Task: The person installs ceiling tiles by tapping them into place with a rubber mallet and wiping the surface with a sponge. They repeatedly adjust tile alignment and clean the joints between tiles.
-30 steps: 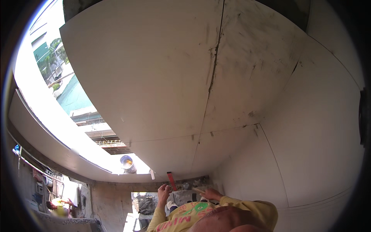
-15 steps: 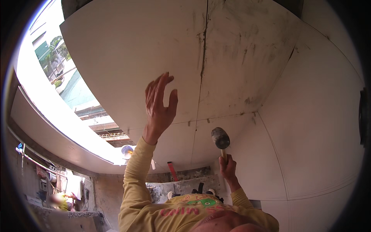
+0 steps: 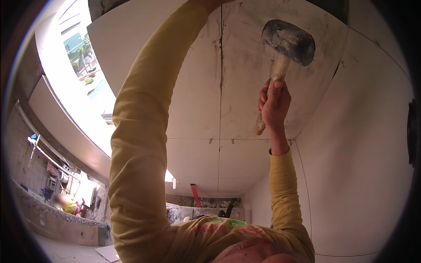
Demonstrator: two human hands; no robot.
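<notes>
Raised right hand (image 3: pixel 276 103) clamps a mallet (image 3: pixel 288 46) upright-ish (left hand (image 3: pixel 212 3) high, grip unclear).

A mallet (image 3: pixel 283 60) stands tilted in the upper right of the frame, gripped around its handle by the right hand (image 3: pixel 275 103). Its thick, rounded head (image 3: pixel 288 42) is dark grey to black, scuffed with whitish marks, and slopes down toward the right. The pale wooden handle (image 3: pixel 280 70) runs from the head down and leftward, its worn butt showing below the fist. Behind the mallet spreads the broad off-white panelling (image 3: pixel 243 98), smudged dark across the upper right, with a blackened upright seam near the frame's middle and a fine level joint crossing lower down.
</notes>
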